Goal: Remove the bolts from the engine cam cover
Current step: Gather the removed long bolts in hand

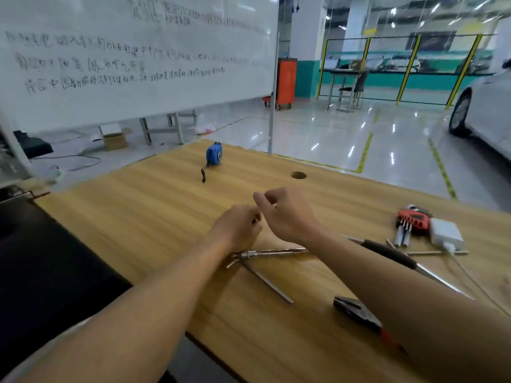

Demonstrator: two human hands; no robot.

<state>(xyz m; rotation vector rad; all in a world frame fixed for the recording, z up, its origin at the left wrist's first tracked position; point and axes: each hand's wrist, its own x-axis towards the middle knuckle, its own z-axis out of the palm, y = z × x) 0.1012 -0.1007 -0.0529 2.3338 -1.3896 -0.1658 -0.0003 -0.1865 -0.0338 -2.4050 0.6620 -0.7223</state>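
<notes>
1. Wood-grain tabletop [154, 217] fills the lower half of the frame, with a round hole [298, 175] right of centre.
2. Left hand [237, 228] and right hand [284, 214] meet at the centre, both curled, fingertips pinched together around something small and dark; what it is cannot be told.
3. Just below the left hand lies a metal T-wrench [265, 255], flat on the tabletop.
4. Pliers [359, 316] with red grips lie at lower right, partly under the right forearm.
5. At the right edge, a red hex key set [412, 219] touches a white charger [446, 233].
6. Blue tape measure [213, 153] stands near the far edge, upper centre.
7. Whiteboard [132, 59] covers the upper left; a white car [486, 106] shows at far right.
8. No cam cover or bolts can be made out.
</notes>
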